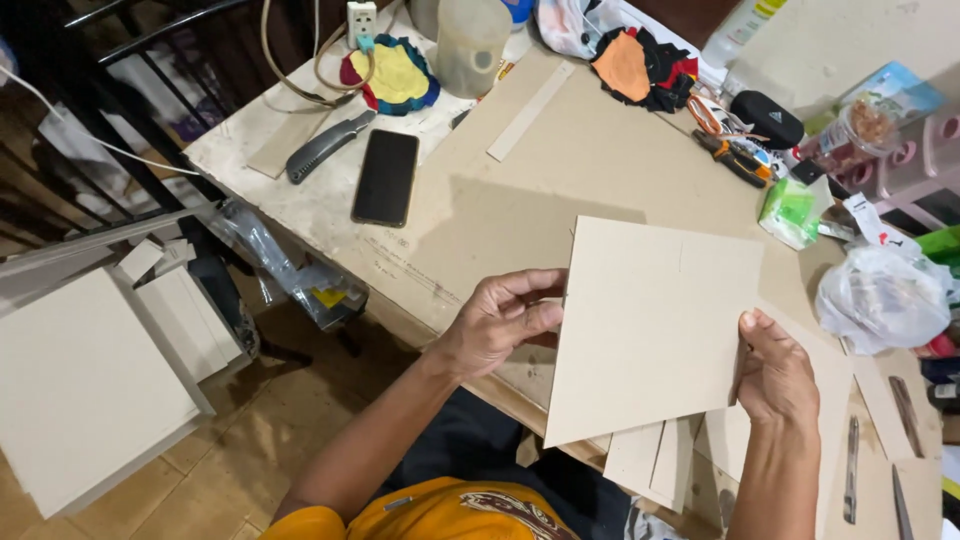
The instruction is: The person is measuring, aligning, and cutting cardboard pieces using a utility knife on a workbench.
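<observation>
You hold a pale square of cardboard (650, 320) up in front of you, tilted above the near edge of the surface (500, 190). Your left hand (497, 322) grips its left edge — fingers curled round it, thumb on the face toward you. Your right hand (773, 372) clasps the lower right edge, thumb up along the board. Narrow cardboard strips (655, 458) lie just under the sheet. Farther back on the surface lie a black phone (385, 177) and a grey utility knife (328, 145), near each other — a white plastic bag (880, 295) sits to the right.
</observation>
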